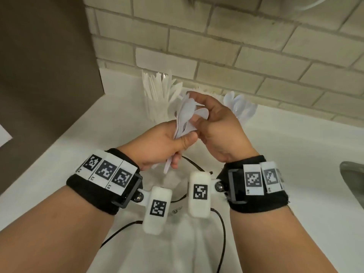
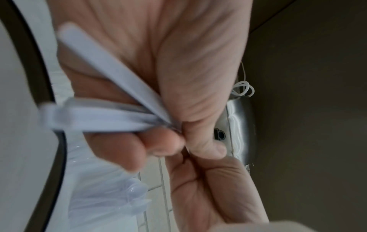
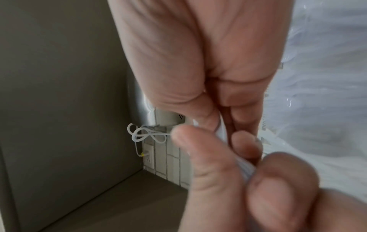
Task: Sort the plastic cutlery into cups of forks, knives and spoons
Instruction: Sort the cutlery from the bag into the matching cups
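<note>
Several smooth white plastic spoons (image 1: 186, 117), bunched in my left hand (image 1: 157, 146); right-hand (image 1: 218, 127) fingers (image 1: 199, 99) pinching their oval bowls.

Little to read here. You wear a black left wristband (image 1: 102, 186) carrying three white tags with black square-code patterns; a small character sits under each, the nearest looking like "L1", the others too small to make out. Your right wristband (image 1: 256, 184) carries like tags, one corner mark possibly "R1", not sure. Each white camera pod, left (image 1: 155, 209) and right (image 1: 199, 194), bears one square-code pattern, no letters. A small dark emblem (image 1: 175, 211) sits on the white surface between the pods, unreadable. Wrist views: no text.
</note>
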